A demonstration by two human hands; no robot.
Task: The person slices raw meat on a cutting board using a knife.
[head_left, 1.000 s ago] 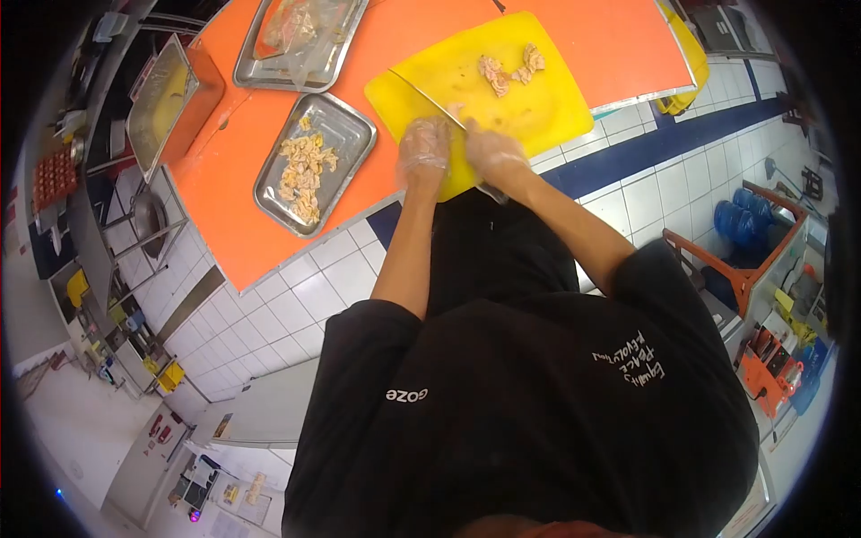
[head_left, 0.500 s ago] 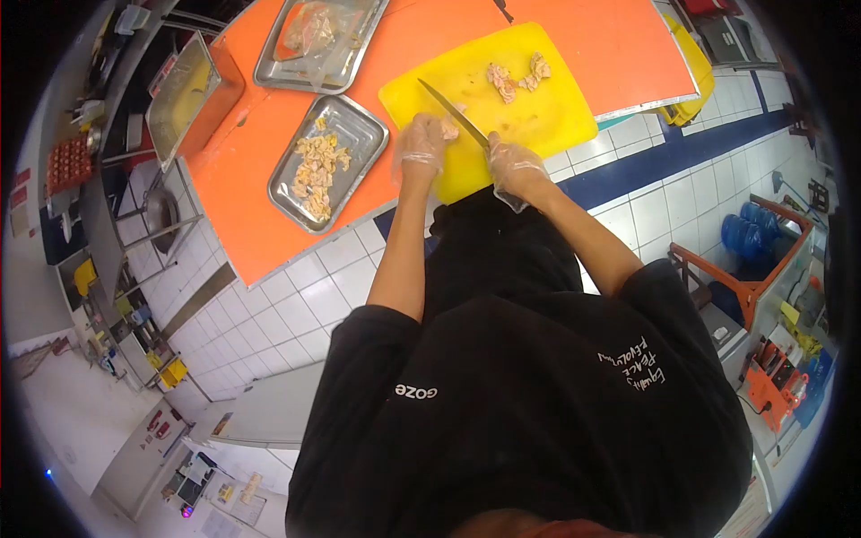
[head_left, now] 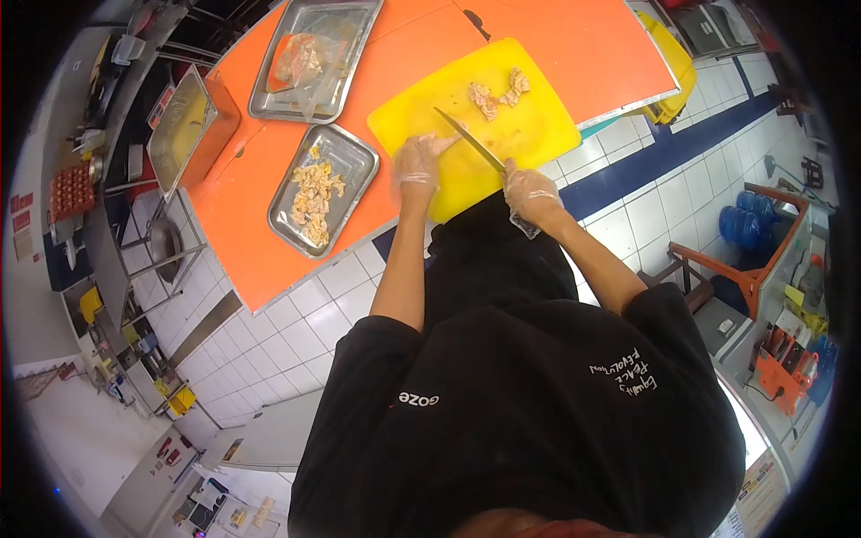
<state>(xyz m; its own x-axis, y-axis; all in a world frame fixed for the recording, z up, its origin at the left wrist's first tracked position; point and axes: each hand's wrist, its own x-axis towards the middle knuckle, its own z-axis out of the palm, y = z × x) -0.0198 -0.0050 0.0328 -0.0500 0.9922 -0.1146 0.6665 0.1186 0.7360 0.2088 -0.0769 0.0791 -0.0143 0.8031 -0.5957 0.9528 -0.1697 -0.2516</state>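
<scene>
My right hand (head_left: 531, 194), in a clear plastic glove, is closed round the handle of a kitchen knife (head_left: 471, 140). Its blade slants up and left over the yellow cutting board (head_left: 538, 125). Left of the blade, my left hand (head_left: 416, 168), gloved too, has its fingers drawn together on a small piece of pale cooked meat (head_left: 443, 143), mostly covered by the fingers. Two clumps of chopped meat, one of them a brownish clump (head_left: 483, 101), lie near the board's far right. A metal tray (head_left: 352, 170) beside my left hand holds small chopped pieces (head_left: 312, 199).
Behind that tray, a second metal tray (head_left: 334, 103) holds a plastic bag (head_left: 309, 65) with food in it. A deep metal container (head_left: 193, 134) stands at the left of the orange table (head_left: 235, 260). The table's near edge runs close to my body.
The knife tip has shifted slightly right and down relative to the board. My left hand stays beside the blade. The whole view has tilted a little.
</scene>
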